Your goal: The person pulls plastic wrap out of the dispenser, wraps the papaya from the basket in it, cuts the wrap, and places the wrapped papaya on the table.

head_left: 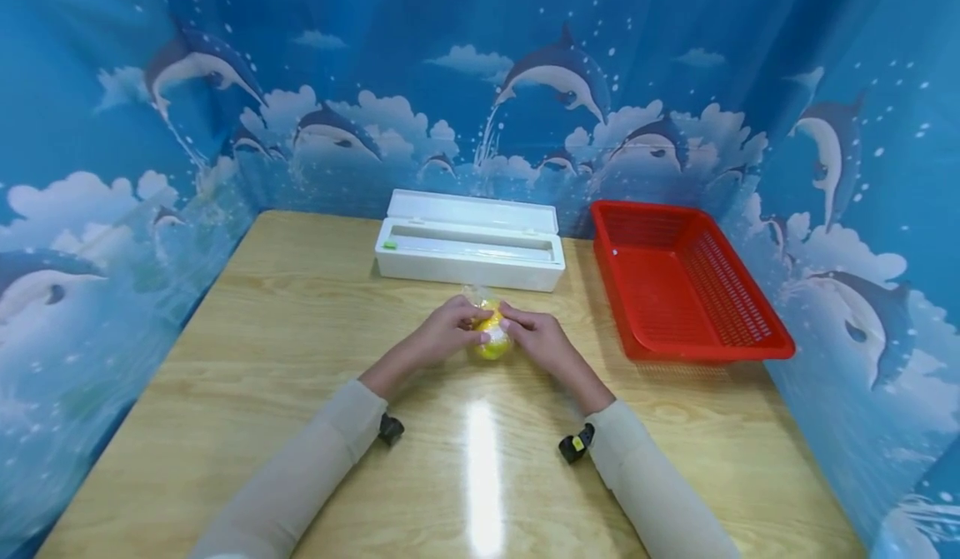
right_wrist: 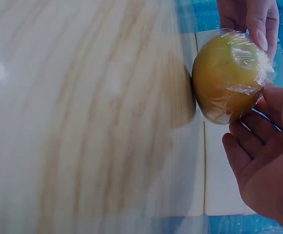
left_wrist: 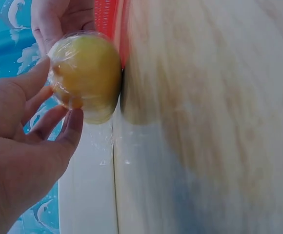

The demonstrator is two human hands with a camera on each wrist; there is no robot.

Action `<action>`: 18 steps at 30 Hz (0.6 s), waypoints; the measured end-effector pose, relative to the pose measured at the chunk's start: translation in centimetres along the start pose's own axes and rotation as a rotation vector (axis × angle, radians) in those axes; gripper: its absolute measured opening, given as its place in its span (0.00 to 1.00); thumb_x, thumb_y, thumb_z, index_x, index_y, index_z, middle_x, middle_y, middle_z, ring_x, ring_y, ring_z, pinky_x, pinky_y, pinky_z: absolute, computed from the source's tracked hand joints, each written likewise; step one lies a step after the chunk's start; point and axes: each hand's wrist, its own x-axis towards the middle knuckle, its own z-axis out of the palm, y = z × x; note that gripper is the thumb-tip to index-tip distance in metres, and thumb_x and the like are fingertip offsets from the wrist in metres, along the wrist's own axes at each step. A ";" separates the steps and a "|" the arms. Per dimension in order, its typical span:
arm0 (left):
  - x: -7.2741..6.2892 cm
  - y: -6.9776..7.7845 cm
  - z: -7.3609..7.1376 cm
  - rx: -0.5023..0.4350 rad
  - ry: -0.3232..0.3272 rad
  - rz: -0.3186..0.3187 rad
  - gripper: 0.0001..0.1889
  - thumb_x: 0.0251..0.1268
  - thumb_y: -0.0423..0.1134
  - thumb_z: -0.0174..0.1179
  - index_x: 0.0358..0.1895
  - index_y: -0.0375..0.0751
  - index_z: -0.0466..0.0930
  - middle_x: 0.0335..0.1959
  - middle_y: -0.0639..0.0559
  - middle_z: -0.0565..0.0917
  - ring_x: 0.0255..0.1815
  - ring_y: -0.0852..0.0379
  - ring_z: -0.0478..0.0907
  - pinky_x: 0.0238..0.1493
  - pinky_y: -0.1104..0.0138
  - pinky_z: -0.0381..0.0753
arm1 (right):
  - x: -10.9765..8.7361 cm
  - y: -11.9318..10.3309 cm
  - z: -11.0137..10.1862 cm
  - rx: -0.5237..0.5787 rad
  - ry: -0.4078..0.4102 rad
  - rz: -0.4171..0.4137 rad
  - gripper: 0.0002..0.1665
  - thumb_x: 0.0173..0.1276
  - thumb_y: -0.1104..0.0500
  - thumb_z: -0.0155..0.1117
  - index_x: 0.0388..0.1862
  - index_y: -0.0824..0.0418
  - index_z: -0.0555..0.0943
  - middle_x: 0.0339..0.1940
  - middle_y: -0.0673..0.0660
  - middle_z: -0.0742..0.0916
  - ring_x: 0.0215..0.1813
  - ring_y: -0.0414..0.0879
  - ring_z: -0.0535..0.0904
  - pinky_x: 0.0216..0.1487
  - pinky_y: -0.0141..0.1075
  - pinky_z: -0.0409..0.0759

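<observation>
A round yellow fruit [head_left: 492, 344] wrapped in clear plastic film sits on the wooden table between both hands. From its left side my left hand [head_left: 448, 331] pinches the wrapped fruit, thumb and fingertips at the film. My right hand [head_left: 534, 336] grips it from the other side, the thumb lying near the top. Loose clear film [head_left: 476, 294] sticks up at the fruit's far side. In the left wrist view, the fruit [left_wrist: 88, 78] shows wrinkled film on the left hand's side. Creased, shiny film also covers the fruit [right_wrist: 229, 78] in the right wrist view.
Behind the hands stands a long white box [head_left: 468, 269], its lid [head_left: 472, 209] raised, with a small green piece [head_left: 389, 245] at the left end. A red plastic basket [head_left: 697, 352] occupies the table's right back. Dolphin-print curtains [head_left: 450, 59] surround the table [head_left: 300, 292].
</observation>
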 end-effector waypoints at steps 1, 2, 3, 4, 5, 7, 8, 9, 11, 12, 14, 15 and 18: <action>0.0 0.0 -0.1 -0.005 -0.002 -0.002 0.24 0.66 0.43 0.68 0.65 0.50 0.79 0.44 0.50 0.74 0.42 0.54 0.70 0.41 0.65 0.74 | 0.0 0.0 0.0 0.002 -0.008 0.002 0.27 0.75 0.43 0.61 0.68 0.50 0.77 0.72 0.46 0.76 0.75 0.48 0.69 0.74 0.49 0.69; 0.0 0.0 -0.1 -0.007 -0.002 -0.001 0.23 0.66 0.42 0.68 0.65 0.50 0.80 0.44 0.50 0.74 0.43 0.54 0.70 0.42 0.65 0.74 | 0.0 0.1 -0.1 -0.001 -0.015 0.005 0.28 0.75 0.42 0.60 0.69 0.49 0.77 0.73 0.45 0.75 0.75 0.48 0.69 0.74 0.49 0.69; 0.0 0.0 -0.1 -0.002 0.002 0.003 0.23 0.66 0.41 0.67 0.64 0.50 0.80 0.44 0.50 0.74 0.43 0.54 0.70 0.42 0.65 0.75 | -0.1 0.2 -0.1 -0.002 -0.022 0.008 0.29 0.74 0.40 0.60 0.70 0.48 0.76 0.73 0.45 0.74 0.76 0.48 0.68 0.75 0.49 0.68; 0.0 0.0 0.0 0.001 0.005 0.001 0.22 0.67 0.41 0.67 0.64 0.50 0.80 0.44 0.51 0.75 0.43 0.54 0.71 0.43 0.65 0.76 | -0.1 0.3 -0.1 -0.003 -0.029 0.013 0.31 0.74 0.39 0.60 0.71 0.48 0.75 0.74 0.44 0.74 0.76 0.48 0.68 0.75 0.49 0.68; 0.0 0.0 0.0 -0.003 0.009 -0.002 0.22 0.66 0.41 0.67 0.63 0.50 0.81 0.44 0.51 0.75 0.43 0.54 0.71 0.44 0.65 0.76 | -0.2 0.4 -0.1 -0.004 -0.035 0.013 0.32 0.73 0.38 0.60 0.71 0.48 0.74 0.74 0.44 0.73 0.76 0.48 0.67 0.74 0.49 0.69; 0.1 0.1 0.1 -0.011 0.014 -0.011 0.22 0.66 0.40 0.68 0.63 0.50 0.81 0.44 0.50 0.75 0.43 0.54 0.71 0.44 0.65 0.76 | -0.3 0.4 0.0 0.000 -0.035 0.013 0.34 0.72 0.36 0.60 0.72 0.48 0.73 0.75 0.44 0.73 0.76 0.48 0.68 0.73 0.48 0.70; 0.1 0.1 0.1 -0.012 0.014 -0.014 0.22 0.66 0.40 0.68 0.63 0.50 0.81 0.44 0.50 0.75 0.43 0.54 0.71 0.43 0.65 0.76 | -0.3 0.3 0.1 0.008 -0.029 0.015 0.35 0.71 0.36 0.61 0.72 0.48 0.73 0.75 0.44 0.73 0.76 0.48 0.68 0.72 0.48 0.71; 0.1 0.2 0.1 -0.015 0.012 -0.021 0.22 0.66 0.40 0.68 0.63 0.50 0.81 0.43 0.50 0.75 0.43 0.54 0.71 0.43 0.65 0.76 | -0.3 0.3 0.1 0.017 -0.024 0.011 0.35 0.71 0.36 0.62 0.72 0.49 0.73 0.75 0.45 0.73 0.76 0.49 0.69 0.71 0.48 0.72; 0.1 0.3 0.1 -0.018 0.008 -0.033 0.22 0.65 0.40 0.68 0.63 0.50 0.81 0.43 0.50 0.74 0.43 0.54 0.71 0.42 0.65 0.77 | -0.3 0.1 0.3 0.028 -0.004 0.010 0.34 0.71 0.37 0.63 0.71 0.49 0.74 0.74 0.46 0.75 0.75 0.49 0.70 0.70 0.47 0.74; 0.1 0.3 0.0 -0.014 0.006 -0.036 0.22 0.65 0.41 0.68 0.63 0.50 0.81 0.44 0.50 0.75 0.43 0.54 0.71 0.42 0.65 0.77 | -0.3 0.1 0.4 0.031 0.006 0.012 0.33 0.71 0.38 0.64 0.70 0.49 0.75 0.73 0.46 0.75 0.74 0.49 0.71 0.70 0.46 0.75; 0.1 0.3 0.0 -0.008 0.003 -0.041 0.23 0.65 0.42 0.69 0.63 0.50 0.81 0.44 0.51 0.75 0.43 0.54 0.72 0.42 0.66 0.77 | -0.2 0.0 0.6 0.021 0.019 0.013 0.32 0.71 0.39 0.64 0.70 0.49 0.76 0.72 0.46 0.76 0.74 0.49 0.72 0.69 0.46 0.75; 0.1 0.3 -0.1 -0.009 0.005 -0.042 0.23 0.65 0.44 0.69 0.63 0.50 0.81 0.44 0.51 0.75 0.43 0.54 0.72 0.41 0.65 0.77 | -0.1 -0.1 0.6 0.013 0.024 0.008 0.31 0.71 0.40 0.64 0.69 0.49 0.76 0.72 0.46 0.77 0.73 0.49 0.72 0.69 0.46 0.76; 0.2 0.2 -0.1 -0.011 0.021 -0.032 0.23 0.65 0.50 0.69 0.61 0.49 0.83 0.43 0.51 0.75 0.41 0.54 0.72 0.40 0.66 0.77 | 0.0 -0.3 0.7 -0.004 0.027 -0.013 0.31 0.72 0.40 0.63 0.69 0.51 0.77 0.72 0.48 0.77 0.73 0.51 0.73 0.68 0.47 0.77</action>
